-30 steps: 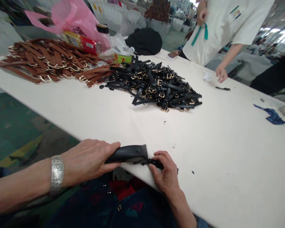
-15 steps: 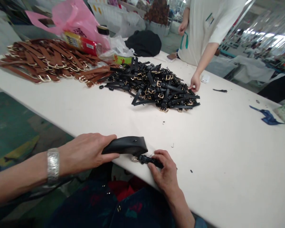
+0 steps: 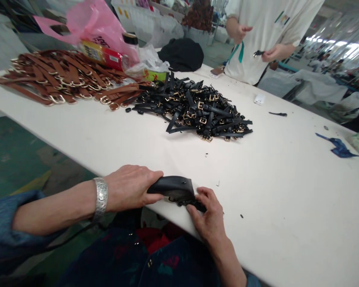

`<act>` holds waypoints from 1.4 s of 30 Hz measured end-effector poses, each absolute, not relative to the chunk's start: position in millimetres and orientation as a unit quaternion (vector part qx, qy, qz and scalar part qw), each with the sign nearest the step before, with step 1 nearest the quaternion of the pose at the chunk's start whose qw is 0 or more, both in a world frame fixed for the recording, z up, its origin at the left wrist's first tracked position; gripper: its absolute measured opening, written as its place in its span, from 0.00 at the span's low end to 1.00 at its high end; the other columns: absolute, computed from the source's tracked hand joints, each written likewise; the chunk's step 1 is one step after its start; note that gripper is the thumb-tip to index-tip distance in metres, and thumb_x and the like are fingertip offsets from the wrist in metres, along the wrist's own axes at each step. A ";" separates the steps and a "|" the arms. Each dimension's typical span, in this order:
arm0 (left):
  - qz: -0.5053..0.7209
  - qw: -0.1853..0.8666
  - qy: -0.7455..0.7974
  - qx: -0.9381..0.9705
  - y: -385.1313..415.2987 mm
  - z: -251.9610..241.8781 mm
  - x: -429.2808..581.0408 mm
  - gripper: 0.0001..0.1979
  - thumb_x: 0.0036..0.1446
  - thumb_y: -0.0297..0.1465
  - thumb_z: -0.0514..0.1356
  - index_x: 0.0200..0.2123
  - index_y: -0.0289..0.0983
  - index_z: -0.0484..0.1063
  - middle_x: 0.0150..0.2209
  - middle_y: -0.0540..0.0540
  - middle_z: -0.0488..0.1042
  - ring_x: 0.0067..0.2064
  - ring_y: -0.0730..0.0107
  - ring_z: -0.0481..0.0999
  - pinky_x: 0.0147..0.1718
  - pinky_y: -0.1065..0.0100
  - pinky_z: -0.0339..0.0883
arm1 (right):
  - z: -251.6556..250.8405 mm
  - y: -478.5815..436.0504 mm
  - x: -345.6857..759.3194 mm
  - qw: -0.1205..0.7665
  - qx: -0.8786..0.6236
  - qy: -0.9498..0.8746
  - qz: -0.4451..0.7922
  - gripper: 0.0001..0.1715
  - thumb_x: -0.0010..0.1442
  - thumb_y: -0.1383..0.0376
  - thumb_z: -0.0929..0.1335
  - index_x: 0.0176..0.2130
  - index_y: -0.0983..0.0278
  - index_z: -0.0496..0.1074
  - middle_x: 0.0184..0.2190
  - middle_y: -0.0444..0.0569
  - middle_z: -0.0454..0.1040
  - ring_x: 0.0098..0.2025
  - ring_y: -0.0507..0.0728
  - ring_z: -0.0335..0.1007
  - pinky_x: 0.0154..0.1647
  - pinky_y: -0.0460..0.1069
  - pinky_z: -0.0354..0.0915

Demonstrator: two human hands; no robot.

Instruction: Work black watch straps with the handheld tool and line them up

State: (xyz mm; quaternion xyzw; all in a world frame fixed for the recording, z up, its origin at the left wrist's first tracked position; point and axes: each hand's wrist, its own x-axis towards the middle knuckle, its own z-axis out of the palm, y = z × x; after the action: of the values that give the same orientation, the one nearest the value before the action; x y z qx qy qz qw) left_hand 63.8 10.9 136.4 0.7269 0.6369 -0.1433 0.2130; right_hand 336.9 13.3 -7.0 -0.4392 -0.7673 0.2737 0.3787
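Near the table's front edge, my left hand [image 3: 134, 187] is closed around a dark curved handheld tool [image 3: 175, 186]. The tool's broad end lies over a short black buckle strap [image 3: 200, 205] and hides part of it. My right hand [image 3: 208, 215] pinches the strap's right end between thumb and fingers, just right of the tool. Beyond both hands a tangled pile of black straps [image 3: 194, 107] with gold buckles rests on the white table [image 3: 272, 179].
Brown buckled straps [image 3: 62, 75] are heaped at the back left beside a pink bag [image 3: 92, 24] and a jar. A black cloth item [image 3: 181, 55] lies behind the pile. Across the table stands a person [image 3: 269, 32] holding a small black strap. Blue scrap [image 3: 338, 146] lies at right.
My left hand and the tool have moved right, over the strap's buckle end. My right hand has barely moved. The other person's hand has left the pile and now holds a black strap piece.
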 end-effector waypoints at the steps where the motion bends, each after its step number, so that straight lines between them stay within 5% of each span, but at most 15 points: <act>1: -0.137 0.215 0.643 0.723 10.8 136.2 60.0 0.16 0.67 0.47 0.60 0.46 0.44 0.78 0.37 0.40 0.86 0.41 0.47 0.86 0.38 0.58 0.65 | -6.1 12.8 336.7 0.374 -0.442 -0.770 0.268 0.09 0.60 0.69 0.75 0.42 0.61 0.84 0.50 0.59 0.83 0.52 0.67 0.84 0.51 0.59 0.82; 12: -0.139 0.257 0.646 0.706 -12.4 142.2 28.9 0.21 0.66 0.51 0.56 0.47 0.44 0.79 0.37 0.38 0.86 0.40 0.44 0.85 0.39 0.54 0.66 | 16.0 9.1 324.3 0.292 -0.491 -0.787 0.235 0.12 0.53 0.74 0.73 0.36 0.58 0.76 0.37 0.49 0.81 0.42 0.64 0.77 0.45 0.56 0.71; 19: -0.122 0.208 0.615 0.751 -4.2 137.5 56.7 0.13 0.67 0.46 0.61 0.46 0.45 0.79 0.35 0.43 0.86 0.38 0.50 0.85 0.35 0.59 0.62 | 11.5 16.8 326.9 0.259 -0.523 -0.771 0.255 0.11 0.53 0.69 0.74 0.38 0.57 0.75 0.33 0.46 0.82 0.37 0.62 0.79 0.40 0.53 0.70; 27: -0.196 0.181 0.599 0.755 7.2 154.6 59.9 0.11 0.67 0.41 0.63 0.47 0.44 0.79 0.37 0.42 0.87 0.38 0.53 0.84 0.36 0.58 0.64 | 12.5 10.9 321.3 0.313 -0.554 -0.697 0.331 0.26 0.53 0.66 0.74 0.52 0.57 0.71 0.31 0.40 0.82 0.34 0.60 0.82 0.41 0.53 0.74; 42: -0.115 0.194 0.605 0.764 13.0 141.8 52.2 0.12 0.64 0.44 0.67 0.43 0.44 0.82 0.32 0.44 0.82 0.35 0.56 0.80 0.36 0.58 0.64 | 2.0 7.1 322.2 0.363 -0.537 -0.687 0.329 0.19 0.54 0.67 0.73 0.46 0.57 0.72 0.33 0.43 0.83 0.36 0.61 0.83 0.43 0.55 0.76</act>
State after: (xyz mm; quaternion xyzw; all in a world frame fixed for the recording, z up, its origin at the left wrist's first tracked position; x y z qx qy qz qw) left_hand 52.2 13.0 141.8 0.7639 0.6046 -0.1149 0.1942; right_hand 322.2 7.1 2.0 -0.5368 -0.6873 0.3286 0.3627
